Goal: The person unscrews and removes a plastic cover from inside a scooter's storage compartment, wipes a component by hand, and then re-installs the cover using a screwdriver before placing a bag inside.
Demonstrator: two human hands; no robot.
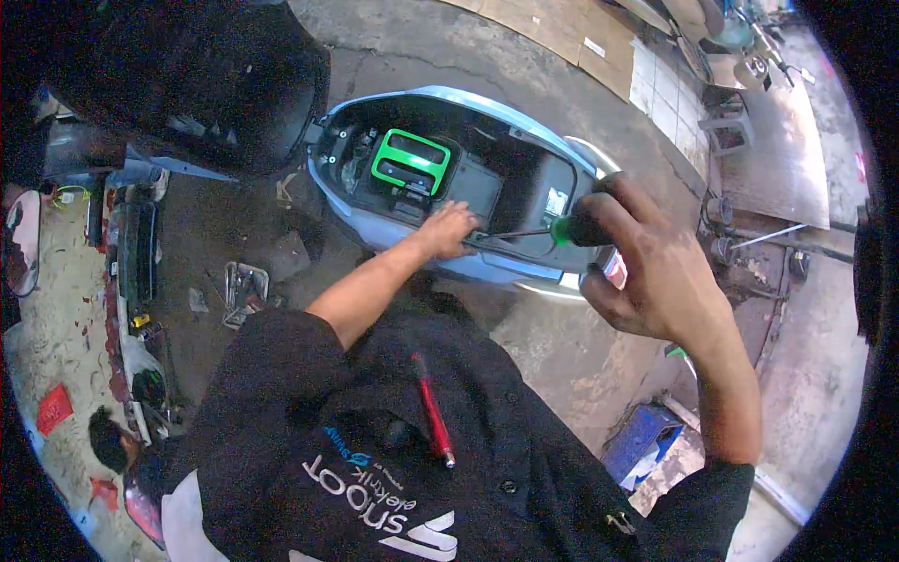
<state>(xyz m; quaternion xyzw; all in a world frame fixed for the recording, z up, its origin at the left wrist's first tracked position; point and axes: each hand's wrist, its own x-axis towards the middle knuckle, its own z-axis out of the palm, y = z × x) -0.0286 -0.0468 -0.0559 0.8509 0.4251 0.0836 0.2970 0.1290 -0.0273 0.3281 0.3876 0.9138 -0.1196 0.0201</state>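
My right hand [651, 258] is closed round the black and green handle of a screwdriver [524, 232], held above the right end of an open scooter body. Its thin shaft points left, and its tip ends beside my left hand [448, 231]. That hand is at the near rim of the light blue scooter body [365, 225], fingers bent down; what they pinch, if anything, is too small to make out. Inside the open compartment, left of centre, sits a bright green frame with dark slots [412, 161]. A dark flat cover [476, 185] lies right of it.
A large dark seat-like shape [206, 84] stands at the upper left. On the floor are a metal tray [245, 290] and a blue box [641, 440]. A stool [729, 131] stands at the right. Another person's head [110, 440] shows at the lower left.
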